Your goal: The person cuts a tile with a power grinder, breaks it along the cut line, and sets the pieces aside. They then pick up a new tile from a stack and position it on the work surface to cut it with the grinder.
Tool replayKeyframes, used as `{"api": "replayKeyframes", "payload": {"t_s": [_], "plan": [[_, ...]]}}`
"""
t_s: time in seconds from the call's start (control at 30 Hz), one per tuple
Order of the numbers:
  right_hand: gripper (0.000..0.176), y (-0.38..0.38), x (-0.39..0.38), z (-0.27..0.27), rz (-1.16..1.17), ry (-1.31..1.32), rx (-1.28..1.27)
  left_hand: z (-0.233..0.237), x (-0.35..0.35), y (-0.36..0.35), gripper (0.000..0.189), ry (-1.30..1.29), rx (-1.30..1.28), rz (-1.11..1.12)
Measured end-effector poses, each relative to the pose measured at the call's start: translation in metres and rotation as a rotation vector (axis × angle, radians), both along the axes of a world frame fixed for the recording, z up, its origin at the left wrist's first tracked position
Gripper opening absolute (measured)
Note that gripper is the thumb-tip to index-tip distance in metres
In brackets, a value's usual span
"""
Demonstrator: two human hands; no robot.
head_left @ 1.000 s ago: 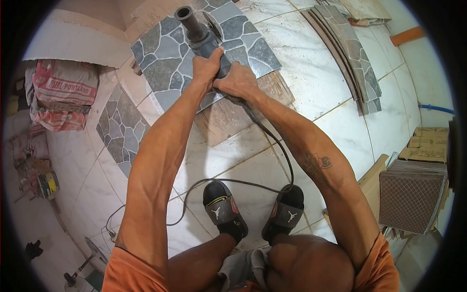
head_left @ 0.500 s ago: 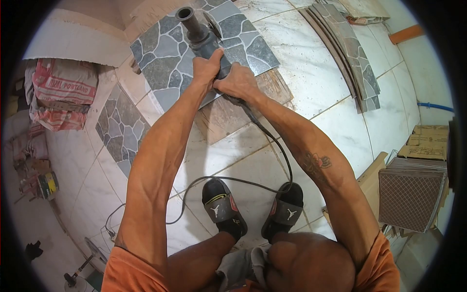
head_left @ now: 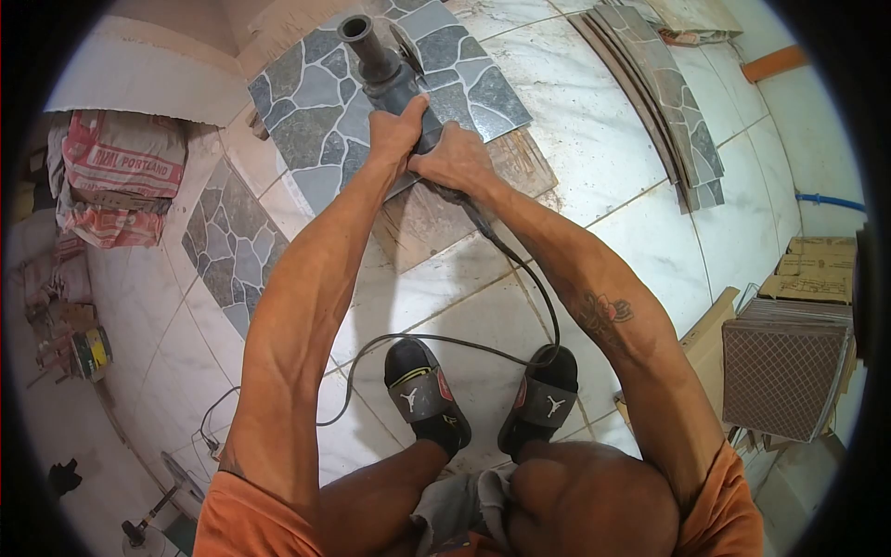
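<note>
Both hands are wrapped round the dark body of an angle grinder [head_left: 394, 85]. My left hand [head_left: 393, 130] grips it on the left with the thumb along the top. My right hand [head_left: 455, 158] holds the rear end, where the black cord [head_left: 497, 237] comes out. The side handle points up toward the far left, and the cutting disc [head_left: 406, 46] stands on edge at the right of the head. Under the grinder lies a stone-patterned tile [head_left: 316, 93], its near part over a worn wooden board [head_left: 436, 223]. The disc overlaps the tile in this view.
A cut tile piece [head_left: 232, 237] lies on the floor at left, near cement bags [head_left: 125, 167]. Several tile strips [head_left: 650, 102] are stacked at the upper right. Stacked brown tiles [head_left: 787, 367] stand at right. The cord loops across my sandals [head_left: 422, 395].
The grinder's head has shifted very slightly right and down. Both hands keep the same grip on it.
</note>
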State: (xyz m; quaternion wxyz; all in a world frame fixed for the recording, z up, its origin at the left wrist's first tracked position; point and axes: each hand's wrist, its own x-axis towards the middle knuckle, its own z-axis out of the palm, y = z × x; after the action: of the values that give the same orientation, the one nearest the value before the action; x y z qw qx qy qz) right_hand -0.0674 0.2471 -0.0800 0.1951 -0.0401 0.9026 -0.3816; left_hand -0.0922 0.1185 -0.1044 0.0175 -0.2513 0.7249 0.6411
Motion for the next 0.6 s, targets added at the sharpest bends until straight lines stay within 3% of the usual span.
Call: {"api": "replayKeyframes", "payload": {"t_s": [0.6], "plan": [[0.070,0.000,0.002,0.004,-0.004,-0.026,-0.050,0.004,0.001,-0.001,0.042,0.023,-0.025,0.000]]}}
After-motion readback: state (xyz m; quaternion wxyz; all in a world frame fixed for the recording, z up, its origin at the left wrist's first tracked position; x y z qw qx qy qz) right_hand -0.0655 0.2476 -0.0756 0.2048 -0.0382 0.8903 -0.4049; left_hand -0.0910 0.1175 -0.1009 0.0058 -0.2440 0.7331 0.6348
